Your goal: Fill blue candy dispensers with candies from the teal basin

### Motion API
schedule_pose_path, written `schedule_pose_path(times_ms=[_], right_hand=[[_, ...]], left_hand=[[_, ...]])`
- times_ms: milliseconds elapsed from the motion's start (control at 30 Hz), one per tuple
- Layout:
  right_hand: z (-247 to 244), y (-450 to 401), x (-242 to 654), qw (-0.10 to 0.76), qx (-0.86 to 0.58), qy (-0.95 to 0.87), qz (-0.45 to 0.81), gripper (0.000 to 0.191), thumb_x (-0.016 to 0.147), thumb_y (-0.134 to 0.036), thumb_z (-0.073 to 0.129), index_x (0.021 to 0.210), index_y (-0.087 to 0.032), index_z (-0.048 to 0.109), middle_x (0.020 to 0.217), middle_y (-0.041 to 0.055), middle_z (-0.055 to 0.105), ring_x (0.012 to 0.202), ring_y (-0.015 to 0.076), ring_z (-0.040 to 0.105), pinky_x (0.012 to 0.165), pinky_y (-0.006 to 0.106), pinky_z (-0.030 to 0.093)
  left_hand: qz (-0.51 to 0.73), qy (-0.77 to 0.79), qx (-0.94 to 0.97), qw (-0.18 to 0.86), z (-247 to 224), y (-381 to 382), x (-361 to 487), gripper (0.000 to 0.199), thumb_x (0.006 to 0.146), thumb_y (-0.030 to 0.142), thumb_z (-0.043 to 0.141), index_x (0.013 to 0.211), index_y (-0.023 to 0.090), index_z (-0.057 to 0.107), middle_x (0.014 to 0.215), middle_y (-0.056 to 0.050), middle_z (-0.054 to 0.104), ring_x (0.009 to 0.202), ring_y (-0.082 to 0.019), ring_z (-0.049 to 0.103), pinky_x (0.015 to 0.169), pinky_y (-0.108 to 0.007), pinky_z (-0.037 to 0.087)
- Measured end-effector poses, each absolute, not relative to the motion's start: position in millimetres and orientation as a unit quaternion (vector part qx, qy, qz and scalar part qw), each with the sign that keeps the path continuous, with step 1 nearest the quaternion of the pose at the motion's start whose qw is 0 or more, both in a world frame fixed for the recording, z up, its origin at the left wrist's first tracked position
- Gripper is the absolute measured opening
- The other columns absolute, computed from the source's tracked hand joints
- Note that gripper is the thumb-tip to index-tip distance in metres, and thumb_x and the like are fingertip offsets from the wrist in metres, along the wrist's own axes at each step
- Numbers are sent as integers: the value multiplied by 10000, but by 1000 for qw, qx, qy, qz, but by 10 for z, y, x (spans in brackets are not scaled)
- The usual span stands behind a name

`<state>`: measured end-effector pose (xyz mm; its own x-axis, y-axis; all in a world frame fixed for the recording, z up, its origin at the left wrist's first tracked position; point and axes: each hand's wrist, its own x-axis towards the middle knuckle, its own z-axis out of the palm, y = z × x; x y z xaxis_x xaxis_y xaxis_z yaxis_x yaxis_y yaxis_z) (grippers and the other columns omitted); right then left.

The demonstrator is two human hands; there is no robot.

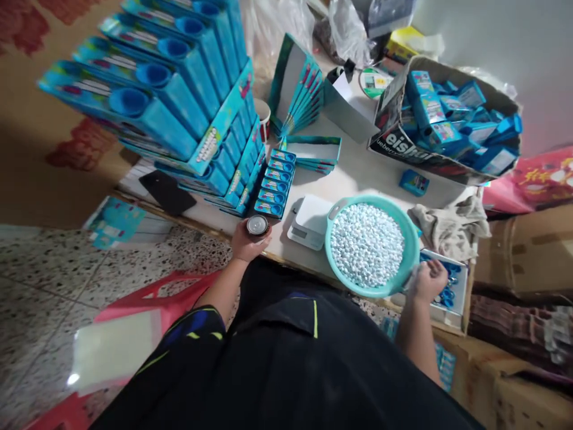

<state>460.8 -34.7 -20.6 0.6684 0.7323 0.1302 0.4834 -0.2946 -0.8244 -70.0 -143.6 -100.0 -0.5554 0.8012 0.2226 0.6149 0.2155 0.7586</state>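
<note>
My left hand [246,243] is wrapped round a drink can [258,225], its top facing up, at the table's front edge. Just beyond the can stands a display box [270,186] with a row of small blue packs. My right hand [428,280] is closed with fingers curled, beside the turquoise basin [410,224]; what it holds, if anything, is hidden. White and pale blue pellets [367,245] fill much of the basin. Partly under my right hand lies a shallow white tray [461,283] with small blue pieces [449,292].
A white kitchen scale [312,218] sits left of the basin. Tall stacked blue display boxes [192,113] rise at the left. An open carton [394,134] full of blue packs stands at the back right, near a crumpled cloth [452,227]. A red stool [165,298] is on the floor.
</note>
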Motion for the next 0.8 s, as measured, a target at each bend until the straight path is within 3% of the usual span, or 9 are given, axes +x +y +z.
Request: schedule_pose_path(times_ms=[100, 233, 367, 533, 700, 800], right_hand=[[-320, -382, 4404, 466, -791, -349, 187, 529, 802, -557, 594, 1159, -167, 607, 1112, 147, 693, 1087, 307, 696, 1038, 539, 553], [-287, -432, 4334, 491, -772, -347, 208, 574, 946, -601, 425, 1271, -152, 575, 1213, 178, 684, 1135, 294, 709, 1008, 507, 569], [-285, -457, 4341, 517, -746, -363, 211, 584, 979, -617, 399, 1287, -147, 561, 1263, 182, 683, 1204, 279, 695, 1064, 488, 545], [-277, -445, 4289, 541, -738, -342, 213, 574, 953, -635, 466, 1226, -154, 618, 1228, 176, 714, 1179, 304, 705, 1070, 536, 544], [-287, -479, 4254, 524, -743, -389, 149, 392, 881, -552, 602, 1083, -246, 742, 1095, 139, 746, 1085, 364, 720, 1030, 605, 543], [-359, -465, 4276, 545, -723, -403, 134, 295, 906, -514, 597, 1024, -297, 758, 1063, 134, 750, 1050, 361, 723, 1012, 601, 545]], left_hand=[[369, 801, 466, 70, -957, -1413, -683, 785, 524, 521, 966, 1114, 179, 578, 1124, -143, 657, 1228, -416, 642, 1095, -605, 528], [326, 837, 436, 51, -989, -1432, -653, 730, 601, 518, 899, 1164, 182, 578, 1154, -173, 692, 1139, -413, 700, 1019, -614, 572], [334, 836, 433, 57, -1084, -1460, -674, 804, 586, 485, 857, 1234, 126, 543, 1173, -236, 696, 1134, -440, 705, 1000, -602, 588], [410, 797, 444, 9, -1114, -1431, -689, 984, 530, 509, 934, 1316, 125, 482, 1293, -227, 636, 1240, -397, 657, 1138, -577, 519], [492, 733, 469, -7, -1208, -1454, -718, 939, 666, 460, 816, 1434, 120, 398, 1390, -252, 567, 1324, -391, 620, 1168, -557, 501], [525, 688, 500, -24, -1207, -1456, -726, 1020, 694, 490, 813, 1509, 112, 331, 1477, -267, 492, 1389, -376, 564, 1185, -525, 484]])
